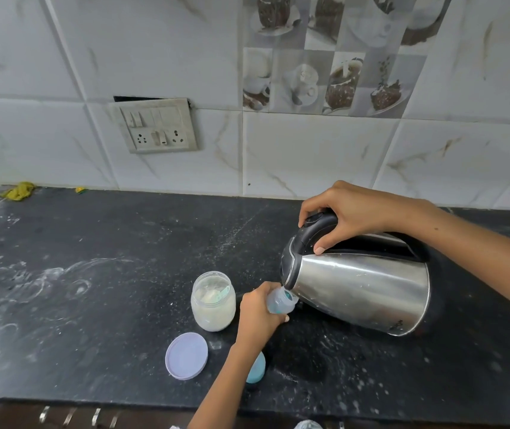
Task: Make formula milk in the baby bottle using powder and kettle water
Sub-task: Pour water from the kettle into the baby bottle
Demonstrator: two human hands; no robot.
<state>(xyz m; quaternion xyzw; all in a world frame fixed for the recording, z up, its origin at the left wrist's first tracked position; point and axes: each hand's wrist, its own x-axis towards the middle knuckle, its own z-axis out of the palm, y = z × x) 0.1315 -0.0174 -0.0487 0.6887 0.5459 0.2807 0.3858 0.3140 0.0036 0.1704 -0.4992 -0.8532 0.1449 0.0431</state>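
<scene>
On the dark table (92,289), near its front edge, the right hand (352,212) is wrapped tight around the black handle of a steel kettle (359,292), tipping it far over so the spout comes down to the mouth of the baby bottle (281,301). The left hand (256,314) is closed around the bottle's body and leans it toward the spout, probably so the narrow opening meets the water and little is spilled. Whether water is actually running cannot be made out. Just to the left of the bottle stands an open jar (213,301) of pale powder with what looks like a scoop inside, kept close for measuring. Its lilac lid (186,356) lies flat in front of it, and a blue cap (256,370), likely the bottle's, sits partly hidden under the left forearm.
</scene>
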